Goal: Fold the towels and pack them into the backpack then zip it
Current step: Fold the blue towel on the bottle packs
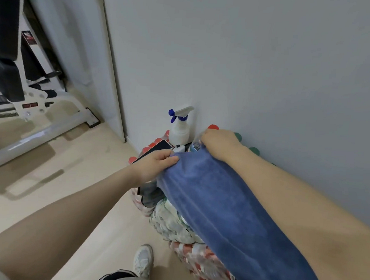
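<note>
Two hands hold one blue towel (229,207) by its far edge, stretched out over stacked shrink-wrapped bottle packs (174,223) beside the wall. The left hand (154,166) pinches the near corner between thumb and curled fingers; the right hand (218,142) has its grip curled over the other corner, fingertips hidden. The backpack is not in view. Risks, as judged: the towel's far edge lies close to a spray bottle (180,128) and a dark phone (155,149), so a sweeping fold could knock either off the packs; the uneven packs make a poor folding surface, and slack cloth may slide floorward.
</note>
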The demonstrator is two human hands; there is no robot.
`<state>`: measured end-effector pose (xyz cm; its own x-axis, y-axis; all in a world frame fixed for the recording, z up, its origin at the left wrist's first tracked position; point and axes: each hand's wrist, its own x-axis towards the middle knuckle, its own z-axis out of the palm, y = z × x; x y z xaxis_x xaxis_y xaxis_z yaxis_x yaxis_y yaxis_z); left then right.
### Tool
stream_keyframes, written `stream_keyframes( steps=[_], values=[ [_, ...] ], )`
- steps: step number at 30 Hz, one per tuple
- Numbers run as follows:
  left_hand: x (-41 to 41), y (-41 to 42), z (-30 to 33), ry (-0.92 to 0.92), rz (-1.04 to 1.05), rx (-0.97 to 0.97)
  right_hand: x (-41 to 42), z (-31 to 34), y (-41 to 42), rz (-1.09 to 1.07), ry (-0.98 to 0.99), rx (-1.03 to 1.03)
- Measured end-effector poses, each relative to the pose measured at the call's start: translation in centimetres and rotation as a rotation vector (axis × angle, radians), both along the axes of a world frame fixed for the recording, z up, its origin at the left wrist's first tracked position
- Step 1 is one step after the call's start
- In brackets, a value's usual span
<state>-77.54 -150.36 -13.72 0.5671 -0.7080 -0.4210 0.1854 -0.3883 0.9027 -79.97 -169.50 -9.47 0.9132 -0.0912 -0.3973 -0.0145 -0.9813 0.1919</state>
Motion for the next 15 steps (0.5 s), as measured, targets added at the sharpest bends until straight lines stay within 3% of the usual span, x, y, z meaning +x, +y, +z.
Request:
stream_keyframes(
  steps=[3,6,9,11,15],
  values=[
    [0.0,0.3,0.9,-0.047,0.012,-0.034,-0.4,1.1,0.0,-0.112,-0.057,0.108],
    [0.0,0.3,1.9,-0.136,0.044,-0.055,-1.1,2.8,-0.9,-0.270,-0.306,0.260],
    [0.0,-0.2,3.7,-0.183,0.145,-0.118,-0.8,5.4,-2.3,-0.606,-0.632,0.698],
    [0.4,-0.6,5.2,-0.222,0.213,-0.155,0.0,6.8,-3.0,-0.796,-0.724,1.028],
    [1.7,-0.9,8.3,-0.272,0.371,-0.240,1.6,8.8,-3.4,-0.787,-0.779,1.311]
  ],
)
